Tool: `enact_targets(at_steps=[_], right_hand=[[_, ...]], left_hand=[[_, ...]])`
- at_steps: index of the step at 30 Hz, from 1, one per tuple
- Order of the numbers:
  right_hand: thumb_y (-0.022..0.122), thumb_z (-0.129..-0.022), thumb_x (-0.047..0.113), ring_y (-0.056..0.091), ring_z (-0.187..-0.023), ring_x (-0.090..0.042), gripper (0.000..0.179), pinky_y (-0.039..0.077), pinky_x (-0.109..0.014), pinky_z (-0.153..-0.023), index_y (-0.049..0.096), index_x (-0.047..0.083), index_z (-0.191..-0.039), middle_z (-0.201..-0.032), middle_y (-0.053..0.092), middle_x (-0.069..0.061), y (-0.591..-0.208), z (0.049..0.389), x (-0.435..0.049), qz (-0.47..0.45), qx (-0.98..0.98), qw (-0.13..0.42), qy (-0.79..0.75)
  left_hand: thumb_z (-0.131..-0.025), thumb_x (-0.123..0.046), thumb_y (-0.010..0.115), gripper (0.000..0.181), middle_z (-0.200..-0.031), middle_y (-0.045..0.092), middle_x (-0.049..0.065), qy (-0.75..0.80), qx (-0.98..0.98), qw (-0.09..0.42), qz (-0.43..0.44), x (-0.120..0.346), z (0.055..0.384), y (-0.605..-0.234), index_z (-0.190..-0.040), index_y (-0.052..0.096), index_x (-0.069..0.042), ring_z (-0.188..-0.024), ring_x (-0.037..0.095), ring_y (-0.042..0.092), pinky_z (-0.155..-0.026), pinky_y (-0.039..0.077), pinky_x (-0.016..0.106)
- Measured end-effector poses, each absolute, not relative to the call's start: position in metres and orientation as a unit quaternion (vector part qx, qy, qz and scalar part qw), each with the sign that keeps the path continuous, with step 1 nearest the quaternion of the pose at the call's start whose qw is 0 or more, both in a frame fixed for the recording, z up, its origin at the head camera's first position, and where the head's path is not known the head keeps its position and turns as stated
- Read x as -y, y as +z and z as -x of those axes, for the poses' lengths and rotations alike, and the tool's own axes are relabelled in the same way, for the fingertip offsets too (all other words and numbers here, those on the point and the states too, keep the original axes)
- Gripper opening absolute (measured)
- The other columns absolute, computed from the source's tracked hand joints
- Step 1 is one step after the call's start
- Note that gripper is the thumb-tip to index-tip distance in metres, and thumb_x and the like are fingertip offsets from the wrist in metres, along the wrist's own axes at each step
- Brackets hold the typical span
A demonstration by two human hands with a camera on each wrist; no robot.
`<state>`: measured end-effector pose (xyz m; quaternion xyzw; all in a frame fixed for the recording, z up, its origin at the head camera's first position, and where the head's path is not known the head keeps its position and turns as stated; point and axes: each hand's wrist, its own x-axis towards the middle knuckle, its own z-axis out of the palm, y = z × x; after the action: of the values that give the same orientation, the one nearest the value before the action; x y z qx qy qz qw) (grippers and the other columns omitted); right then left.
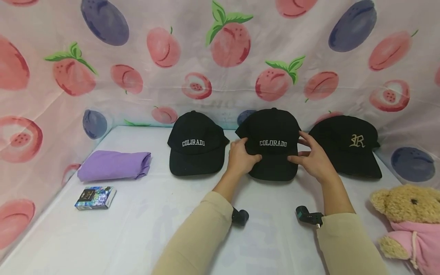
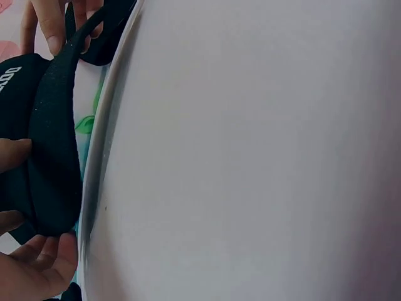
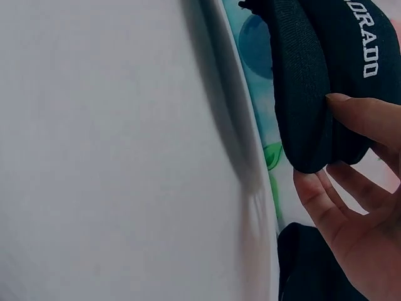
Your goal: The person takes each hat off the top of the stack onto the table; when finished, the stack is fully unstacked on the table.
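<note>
A black baseball cap with white COLORADO lettering (image 1: 273, 143) is held between both hands, its brim toward me. My left hand (image 1: 239, 157) grips the cap's left side, thumb on the front where brim and crown meet. On the other side my right hand (image 1: 314, 158) holds it the same way, thumb over the brim's corner and fingers along the side. In the right wrist view, the right hand (image 3: 357, 219) pinches the brim's side between thumb and fingertips. The left wrist view shows the left fingers (image 2: 59, 263) at the brim's edge. The cap's back is hidden.
A second COLORADO cap (image 1: 196, 147) sits to the left, and a black cap with a gold emblem (image 1: 348, 145) to the right. Farther left lie a folded purple cloth (image 1: 113, 165) and a small patterned box (image 1: 95, 198). A teddy bear (image 1: 412, 225) sits front right. Fruit-print fabric (image 1: 220, 88) hangs behind.
</note>
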<state>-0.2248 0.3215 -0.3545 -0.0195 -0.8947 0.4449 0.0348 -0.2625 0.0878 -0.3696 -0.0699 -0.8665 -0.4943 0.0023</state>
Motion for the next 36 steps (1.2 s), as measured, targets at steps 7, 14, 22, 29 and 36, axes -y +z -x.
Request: enact_targets(at_steps=[7,14,22,29,36], right_hand=[[0.079,-0.091,0.013,0.052,-0.132,-0.047,0.101,0.050,-0.037,-0.091,0.014,0.021,-0.168,-0.166,0.030,-0.024,-0.360,0.227,-0.327,0.015,0.894,0.030,0.447],[0.077,-0.092,0.012,0.048,-0.137,-0.049,0.101,0.047,-0.059,-0.103,0.011,0.020,-0.168,-0.167,0.028,-0.024,-0.365,0.228,-0.332,0.019,0.888,0.031,0.459],[0.075,-0.093,0.008,0.044,-0.140,-0.051,0.100,0.043,-0.062,-0.109,0.010,0.017,-0.168,-0.168,0.026,-0.025,-0.368,0.228,-0.336,0.027,0.879,0.032,0.474],[0.077,-0.093,0.014,0.040,-0.142,-0.053,0.103,0.038,-0.067,-0.112,0.007,0.018,-0.168,-0.169,0.022,-0.026,-0.372,0.228,-0.340,0.042,0.874,0.035,0.483],[0.083,-0.089,0.023,0.038,-0.143,-0.051,0.113,0.038,-0.066,-0.113,0.002,0.019,-0.168,-0.170,0.020,-0.023,-0.375,0.231,-0.341,0.060,0.874,0.036,0.480]], left_hand=[[-0.087,-0.024,0.082,0.077,-0.150,0.047,0.020,-0.486,0.872,-0.018,0.057,-0.093,0.262,-0.371,-0.154,0.048,-0.009,-0.136,0.039,0.049,-0.115,0.043,0.048],[-0.088,-0.022,0.082,0.076,-0.151,0.047,0.020,-0.483,0.873,-0.027,0.058,-0.097,0.265,-0.371,-0.155,0.047,-0.009,-0.138,0.038,0.049,-0.116,0.042,0.046],[-0.087,-0.018,0.082,0.078,-0.150,0.048,0.020,-0.473,0.877,-0.040,0.077,-0.101,0.266,-0.372,-0.155,0.045,-0.007,-0.140,0.033,0.049,-0.117,0.042,0.041],[-0.086,-0.013,0.081,0.079,-0.149,0.048,0.020,-0.474,0.874,-0.056,0.090,-0.105,0.268,-0.375,-0.156,0.044,-0.005,-0.141,0.031,0.048,-0.119,0.040,0.038],[-0.084,-0.008,0.081,0.078,-0.149,0.049,0.020,-0.476,0.873,-0.054,0.097,-0.111,0.271,-0.378,-0.154,0.046,-0.003,-0.141,0.031,0.048,-0.120,0.039,0.037]])
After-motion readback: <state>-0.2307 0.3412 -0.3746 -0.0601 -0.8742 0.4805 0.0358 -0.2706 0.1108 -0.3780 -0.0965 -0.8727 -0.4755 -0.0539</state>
